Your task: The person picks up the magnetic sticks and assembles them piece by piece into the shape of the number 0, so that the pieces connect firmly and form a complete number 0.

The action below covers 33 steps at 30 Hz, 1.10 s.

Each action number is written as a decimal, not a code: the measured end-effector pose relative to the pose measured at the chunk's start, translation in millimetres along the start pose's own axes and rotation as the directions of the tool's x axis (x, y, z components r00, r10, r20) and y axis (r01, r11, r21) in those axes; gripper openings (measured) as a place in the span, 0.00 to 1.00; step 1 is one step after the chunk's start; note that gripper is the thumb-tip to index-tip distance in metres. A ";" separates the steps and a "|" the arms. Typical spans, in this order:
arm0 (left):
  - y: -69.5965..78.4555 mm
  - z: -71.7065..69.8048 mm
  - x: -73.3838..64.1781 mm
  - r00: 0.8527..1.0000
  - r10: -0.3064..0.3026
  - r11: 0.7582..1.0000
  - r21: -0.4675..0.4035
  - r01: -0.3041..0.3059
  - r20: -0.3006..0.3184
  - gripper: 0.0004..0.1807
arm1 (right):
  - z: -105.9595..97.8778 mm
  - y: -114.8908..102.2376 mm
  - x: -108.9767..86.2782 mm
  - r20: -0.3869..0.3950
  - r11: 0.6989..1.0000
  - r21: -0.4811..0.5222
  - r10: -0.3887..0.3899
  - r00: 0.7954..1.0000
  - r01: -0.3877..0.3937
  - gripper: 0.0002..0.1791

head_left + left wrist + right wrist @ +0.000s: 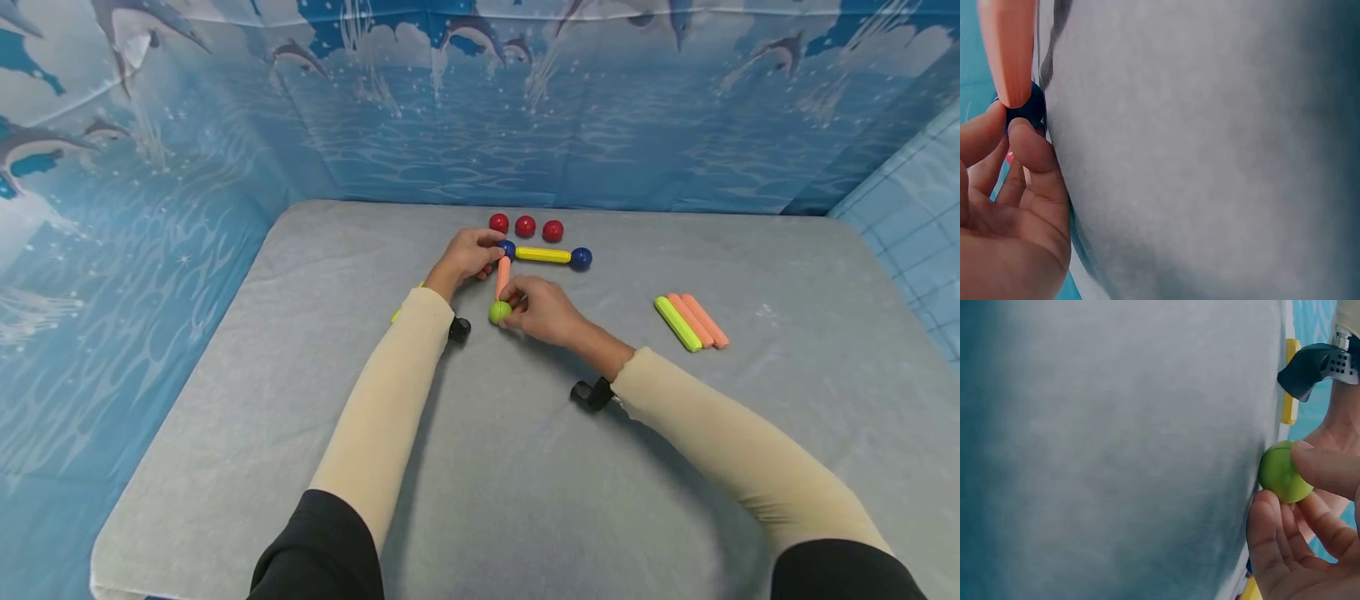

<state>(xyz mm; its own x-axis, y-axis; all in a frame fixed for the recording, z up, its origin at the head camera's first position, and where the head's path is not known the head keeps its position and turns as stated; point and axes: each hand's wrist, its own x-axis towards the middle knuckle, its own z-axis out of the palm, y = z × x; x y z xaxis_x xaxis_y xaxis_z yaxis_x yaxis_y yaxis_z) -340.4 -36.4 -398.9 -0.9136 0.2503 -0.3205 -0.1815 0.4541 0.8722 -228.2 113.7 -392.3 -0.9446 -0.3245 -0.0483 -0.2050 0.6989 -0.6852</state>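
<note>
My left hand (468, 252) pinches a blue ball (507, 249) between thumb and fingers; the left wrist view shows that blue ball (1034, 106) behind the end of an orange stick (1011, 56). From this ball the orange stick (503, 279) runs toward me, down to a green ball (499, 312). My right hand (546, 310) grips the green ball with thumb and fingertips, close to the tabletop. A yellow stick (543, 255) extends rightward from the held blue ball to a second blue ball (581, 258).
Three red balls (525, 226) line up behind the joined pieces. To the right lie a yellow-green stick (678, 323) and two orange sticks (697, 321), side by side. Another yellow stick (1289, 412) is partly hidden by the left arm. Grey cloth covers the table (300, 467).
</note>
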 end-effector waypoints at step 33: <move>-10.2 -65.1 -74.2 0.984 0.083 0.948 0.293 -0.126 0.155 0.23 | -45.5 23.1 39.8 -0.107 0.998 0.018 0.060 0.992 -0.059 0.20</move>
<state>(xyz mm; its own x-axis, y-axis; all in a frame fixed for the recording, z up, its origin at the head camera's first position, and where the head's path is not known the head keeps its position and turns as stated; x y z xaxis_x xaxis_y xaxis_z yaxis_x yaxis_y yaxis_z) -294.4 -115.3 -359.9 -0.8581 0.4163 -0.3007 0.0491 0.6493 0.7590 -282.2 145.9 -377.1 -0.9772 -0.2119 -0.0119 -0.1444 0.7052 -0.6941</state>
